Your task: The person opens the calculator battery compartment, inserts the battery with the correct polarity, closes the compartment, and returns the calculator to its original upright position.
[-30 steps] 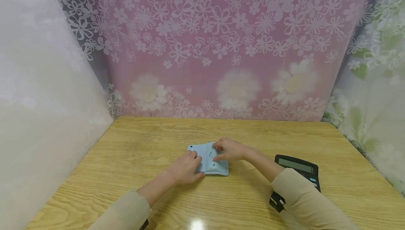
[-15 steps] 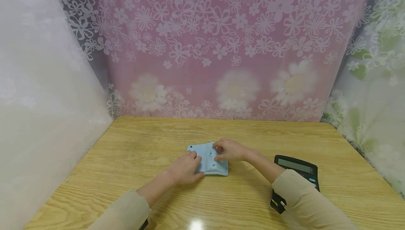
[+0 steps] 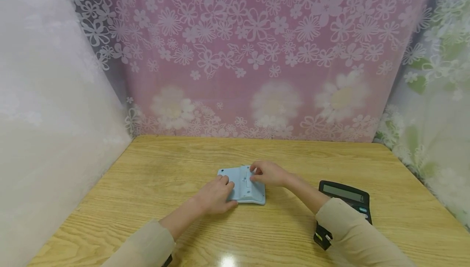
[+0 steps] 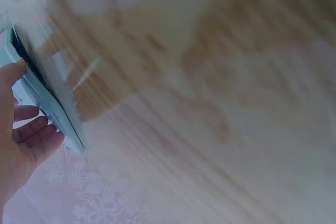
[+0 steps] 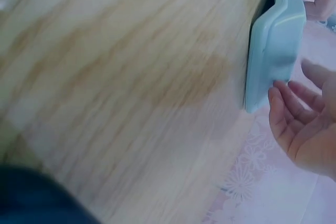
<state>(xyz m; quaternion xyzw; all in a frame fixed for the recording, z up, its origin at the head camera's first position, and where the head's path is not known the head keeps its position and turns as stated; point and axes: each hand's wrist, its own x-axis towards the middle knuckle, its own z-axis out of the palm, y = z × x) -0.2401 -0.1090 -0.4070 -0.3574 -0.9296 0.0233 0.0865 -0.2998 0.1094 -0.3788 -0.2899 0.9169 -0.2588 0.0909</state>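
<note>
A light blue calculator (image 3: 254,196) lies face down on the wooden table, its back with screw holes and a battery cover (image 3: 247,182) facing up. My left hand (image 3: 216,194) holds its left part, fingers over the back and thumb at the near edge. In the left wrist view, that thumb and the fingers sit on either side of the calculator's edge (image 4: 52,109). From the right, my right hand (image 3: 271,174) reaches over with bent fingers at the battery cover. The right wrist view shows its fingertips (image 5: 278,85) touching the back, with the thumb apart.
A black calculator (image 3: 345,193) lies face up on the table (image 3: 176,157) to the right, partly hidden by the right sleeve (image 3: 352,226). Flowered curtains (image 3: 235,55) hang behind and at both sides of the table.
My right hand's thumb has moved up and away from the near end of the battery cover, closer to the other fingers. The left hand and the light blue calculator stay in place.
</note>
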